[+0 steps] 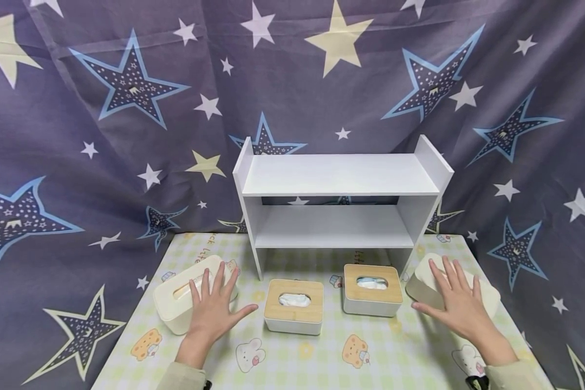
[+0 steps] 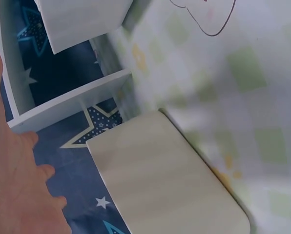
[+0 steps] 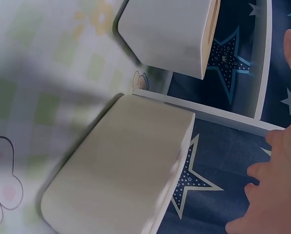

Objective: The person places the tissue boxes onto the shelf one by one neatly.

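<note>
A white shelf (image 1: 341, 176) with two flat boards is seen at the back of a table. In front of the shelf, off to its left, a cream box (image 1: 168, 303) is set at a slant, and a tan slot can be seen in its top. Over this box the left hand (image 1: 212, 314) is held, with its fingers spread wide. Nothing is gripped by it, and in the left wrist view a gap is shown between hand and box.

In front of the shelf, at its right side, a second cream box (image 1: 421, 284) is placed, also at a slant. Part of it is hidden by the right hand (image 1: 460, 303), which is held above it. The fingers are spread here too, and nothing is grasped.

Between the cream boxes, two smaller boxes with wooden tops are set. One wood-topped box (image 1: 294, 316) is placed in front of the shelf's left half. The other wood-topped box (image 1: 372, 295) is placed by the shelf's right end, nearer to it. Soft tissues can be seen in both holes.

Under the shelf, a checked cloth (image 1: 395, 374) is spread. Behind the shelf, a dark star curtain (image 1: 292, 97) is hung.
</note>
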Available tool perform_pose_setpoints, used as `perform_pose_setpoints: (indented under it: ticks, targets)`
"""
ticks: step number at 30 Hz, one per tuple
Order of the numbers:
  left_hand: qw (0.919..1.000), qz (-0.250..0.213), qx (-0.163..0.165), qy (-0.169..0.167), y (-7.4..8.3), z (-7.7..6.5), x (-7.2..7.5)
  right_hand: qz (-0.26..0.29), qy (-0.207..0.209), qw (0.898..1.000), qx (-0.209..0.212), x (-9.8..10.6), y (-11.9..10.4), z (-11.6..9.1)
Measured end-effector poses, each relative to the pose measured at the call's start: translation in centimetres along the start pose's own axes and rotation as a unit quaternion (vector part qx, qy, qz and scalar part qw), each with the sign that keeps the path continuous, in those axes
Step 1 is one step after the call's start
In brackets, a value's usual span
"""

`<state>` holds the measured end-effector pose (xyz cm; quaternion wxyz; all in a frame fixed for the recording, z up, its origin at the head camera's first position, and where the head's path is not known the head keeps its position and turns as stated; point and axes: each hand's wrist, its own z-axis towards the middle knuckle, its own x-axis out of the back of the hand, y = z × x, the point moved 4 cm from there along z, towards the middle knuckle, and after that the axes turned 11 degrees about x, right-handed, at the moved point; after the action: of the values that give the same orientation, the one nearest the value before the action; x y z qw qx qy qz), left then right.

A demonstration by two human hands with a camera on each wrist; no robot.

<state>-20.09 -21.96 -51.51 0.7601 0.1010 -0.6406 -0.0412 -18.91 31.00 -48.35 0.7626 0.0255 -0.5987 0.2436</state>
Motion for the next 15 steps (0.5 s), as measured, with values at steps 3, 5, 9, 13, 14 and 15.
perform_pose_setpoints:
  ticks: [3,5,9,13,14,15]
  targets:
    - [1.0,-0.002,-0.005,0.001,0.2,-0.1,-0.1,0.002,0.01,1.0,0.006,-0.1,-0.2,0.0]
    - [0.9999,-0.006,-0.009,0.003,0.3,-0.2,-0.2,0.0,0.015,1.0,0.011,-0.2,-0.4,0.1]
    - [0.9998,-0.008,-0.017,0.002,0.5,-0.4,-0.5,-0.004,0.026,0.999,0.021,-0.4,-0.7,0.1]
    - [0.9996,-0.011,-0.024,0.0,0.7,-0.5,-0.7,-0.002,0.043,0.998,0.037,-0.6,-1.0,0.1]
    - [0.9996,-0.011,-0.027,0.002,0.8,-0.6,-0.7,-0.001,0.049,0.998,0.042,-0.6,-1.1,0.1]
    - [0.9995,-0.012,-0.029,0.003,0.9,-0.6,-0.7,-0.001,0.054,0.997,0.047,-0.7,-1.2,0.1]
